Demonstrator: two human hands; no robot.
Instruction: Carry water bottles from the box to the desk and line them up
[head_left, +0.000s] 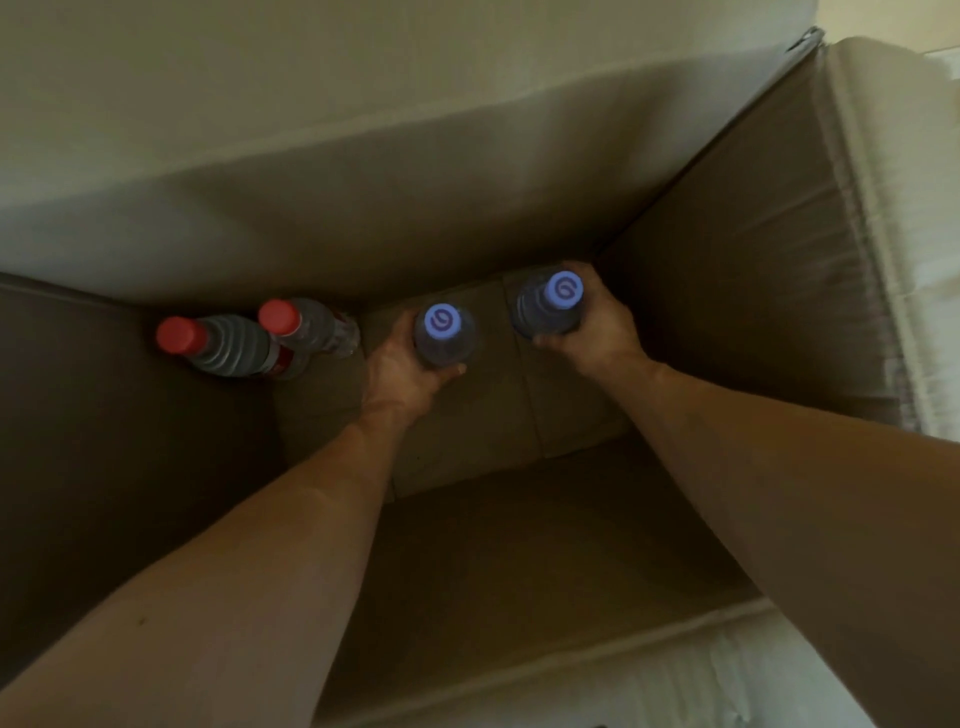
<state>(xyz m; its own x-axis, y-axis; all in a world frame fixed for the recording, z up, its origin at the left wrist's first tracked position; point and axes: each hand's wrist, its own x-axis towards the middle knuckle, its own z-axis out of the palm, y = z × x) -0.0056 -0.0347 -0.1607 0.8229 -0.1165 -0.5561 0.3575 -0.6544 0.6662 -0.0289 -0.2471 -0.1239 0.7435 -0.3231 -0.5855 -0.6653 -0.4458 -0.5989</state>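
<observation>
Pickup is the step in hand: both arms reach straight down into the cardboard box (727, 260), the left hand (400, 379) wrapped round one blue-capped bottle (444, 338), the right hand (597, 327) round another (550, 306). Two red-capped bottles (228, 343) stand by the left wall. Next comes lifting both upright clear of the flaps; the desk is out of view

red-capped bottles (234, 343) crowd left, box walls (727, 249) close
</observation>
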